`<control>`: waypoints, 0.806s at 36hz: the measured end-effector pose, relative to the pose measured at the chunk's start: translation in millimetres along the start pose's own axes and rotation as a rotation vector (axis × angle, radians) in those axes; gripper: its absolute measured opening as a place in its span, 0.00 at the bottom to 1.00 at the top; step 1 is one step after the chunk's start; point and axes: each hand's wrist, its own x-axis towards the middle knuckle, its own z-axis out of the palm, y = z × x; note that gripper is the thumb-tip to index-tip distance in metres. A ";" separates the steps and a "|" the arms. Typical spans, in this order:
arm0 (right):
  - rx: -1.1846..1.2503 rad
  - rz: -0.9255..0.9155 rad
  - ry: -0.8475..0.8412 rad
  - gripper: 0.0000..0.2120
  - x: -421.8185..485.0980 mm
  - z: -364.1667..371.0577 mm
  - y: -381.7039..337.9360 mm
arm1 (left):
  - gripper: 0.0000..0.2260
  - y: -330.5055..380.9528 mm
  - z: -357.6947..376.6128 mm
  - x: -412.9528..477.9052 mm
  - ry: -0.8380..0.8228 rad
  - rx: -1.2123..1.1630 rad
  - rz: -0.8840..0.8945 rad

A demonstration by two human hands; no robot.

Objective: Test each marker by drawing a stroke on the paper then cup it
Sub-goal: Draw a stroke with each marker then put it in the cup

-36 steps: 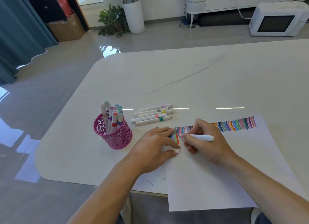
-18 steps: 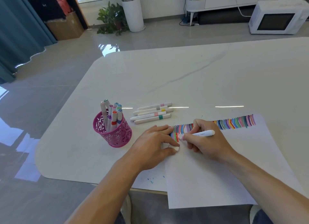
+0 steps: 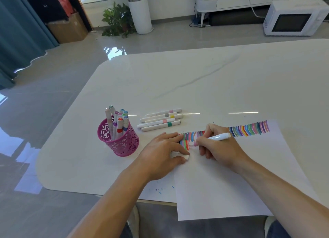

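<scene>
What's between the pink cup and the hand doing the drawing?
The left hand, resting on the paper and pinching a white cap; the head view shows it.

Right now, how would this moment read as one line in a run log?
step: stroke test | right hand: holds marker, tip on paper | left hand: pinches cap | cup: holds other markers

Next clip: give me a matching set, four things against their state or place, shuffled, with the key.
1. right hand
2. left hand
3. pink cup
4. loose markers

A. lie on the table beyond the paper
B. pinches a white cap
C. holds upright markers
D. grips a marker, tip on the paper

Pairs: 1-D, 2-B, 3-C, 4-A
</scene>
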 end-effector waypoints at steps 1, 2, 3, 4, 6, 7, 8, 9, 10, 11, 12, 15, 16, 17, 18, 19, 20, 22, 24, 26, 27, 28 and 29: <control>0.048 0.006 0.011 0.13 0.4 -1.1 -0.8 | 0.12 -0.3 0.4 0.0 0.004 0.000 0.005; 0.101 0.014 0.017 0.12 0.9 -2.3 -1.6 | 0.12 -0.7 0.7 -0.2 0.008 -0.001 0.005; 0.154 0.020 0.018 0.12 1.4 -3.3 -2.4 | 0.12 -1.5 0.8 -0.1 0.014 -0.005 0.005; 0.202 0.025 0.017 0.11 1.8 -4.5 -2.9 | 0.12 -2.7 1.2 0.0 0.023 -0.011 0.004; 0.271 0.023 0.020 0.09 1.8 -6.1 -4.2 | 0.12 -5.6 1.3 -0.1 0.054 -0.037 0.005; 0.292 0.012 0.023 0.08 1.4 -6.7 -5.0 | 0.12 -7.3 1.2 -0.1 0.078 -0.059 0.003; 0.305 -0.003 0.029 0.07 0.9 -7.2 -6.1 | 0.11 -8.9 0.6 -0.4 0.106 -0.086 -0.006; 0.312 -0.017 0.041 0.06 0.2 -7.9 -7.6 | 0.11 -10.2 0.0 -0.7 0.135 -0.116 -0.019; 0.317 -0.033 0.056 0.06 -0.7 -8.5 -9.6 | 0.10 -10.8 -1.1 -1.2 0.167 -0.143 -0.030; 0.320 -0.051 0.072 0.06 -1.6 -9.2 -11.6 | 0.10 -11.6 -1.9 -1.4 0.198 -0.168 -0.039; 0.326 -0.071 0.085 0.06 -2.8 -9.8 -14.1 | 0.11 -11.5 -2.7 -1.9 0.224 -0.192 -0.048; 0.335 -0.132 0.098 0.04 -8.3 -11.0 -21.4 | 0.10 -9.5 -3.0 -4.0 0.295 -0.270 -0.075; 0.337 -0.145 0.100 0.05 -10.8 -11.1 -23.5 | 0.09 -8.2 -2.7 -5.1 0.325 -0.305 -0.079; 0.344 -0.151 0.102 0.07 -13.4 -11.3 -25.6 | 0.09 -7.1 -2.0 -5.8 0.359 -0.343 -0.082; 0.355 -0.150 0.104 0.09 -16.0 -11.3 -28.1 | 0.09 -6.5 -1.2 -6.2 0.389 -0.378 -0.089; 0.362 -0.146 0.106 0.10 -18.6 -11.6 -30.7 | 0.09 -5.8 -0.3 -6.0 0.408 -0.405 -0.101; 0.356 -0.146 0.107 0.11 -20.8 -11.8 -33.2 | 0.09 -4.9 0.6 -5.8 0.417 -0.432 -0.118; 0.311 -0.158 0.108 0.12 -24.1 -11.7 -38.0 | 0.09 -2.5 2.7 -4.8 0.424 -0.523 -0.165; 0.284 -0.167 0.109 0.11 -27.1 -11.5 -41.6 | 0.08 2.6 4.3 -4.8 0.428 -0.655 -0.196; 0.276 -0.182 0.110 0.11 -30.3 -11.5 -45.2 | 0.07 9.3 5.1 -6.1 0.431 -0.759 -0.206; 0.268 -0.190 0.110 0.11 -32.0 -11.3 -46.5 | 0.07 12.0 5.4 -6.7 0.425 -0.803 -0.205; 0.258 -0.197 0.110 0.11 -33.4 -11.0 -47.3 | 0.08 13.9 5.6 -7.4 0.417 -0.846 -0.203; 0.249 -0.201 0.109 0.11 -34.6 -10.8 -47.7 | 0.08 15.5 5.5 -7.7 0.410 -0.888 -0.203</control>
